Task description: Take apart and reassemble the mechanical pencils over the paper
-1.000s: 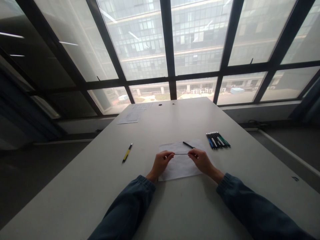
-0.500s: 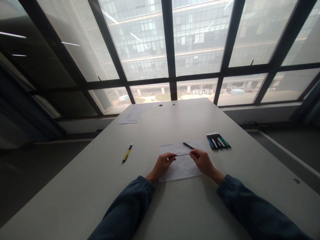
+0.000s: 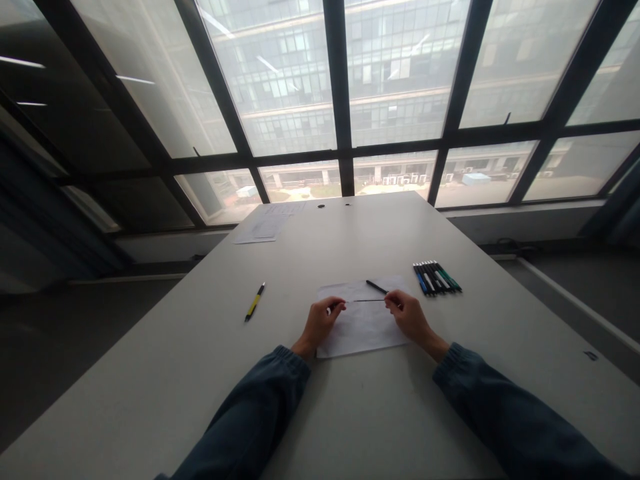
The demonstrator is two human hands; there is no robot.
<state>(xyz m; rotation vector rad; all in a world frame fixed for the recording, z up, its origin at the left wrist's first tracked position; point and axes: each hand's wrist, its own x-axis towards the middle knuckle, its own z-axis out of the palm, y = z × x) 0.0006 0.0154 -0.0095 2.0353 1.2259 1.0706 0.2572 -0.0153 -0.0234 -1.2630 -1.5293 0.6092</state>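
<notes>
Currently gripped: thin dark rod (image 3: 370, 300), roughly level over the white sheet (image 3: 367, 330); a short pale stretch shows at its left end, and the middle is bare.
Left hand (image 3: 320, 323): thumb and fingertips pinched together on the rod's left end.
Right hand (image 3: 410, 319): thumb and fingertips clamped on the rod's right end.
Rod clearance: whether it touches the sheet or is raised above it cannot be told from this view.
Rod weight: probably very light; fingertip pressure should suffice.
Rod stiffness: looks straight; likely stiff along its length, but slender enough to bend or kink under side load.
Rod surface: likely smooth; may roll or slip between the fingertips.
Holding points: both ends, thumb opposed to fingers, pull kept in line with the length.
Black pen (image 3: 376, 287): lies slanted on the sheet's far part, its near end beside the right hand.
Pen row (image 3: 437, 279): side by side on the desk (image 3: 360, 413), right of the sheet.
Yellow-and-black pen (image 3: 255, 302): alone on the desk, well left of the sheet.
Printed papers (image 3: 260, 230): flat at the desk's far left edge.
</notes>
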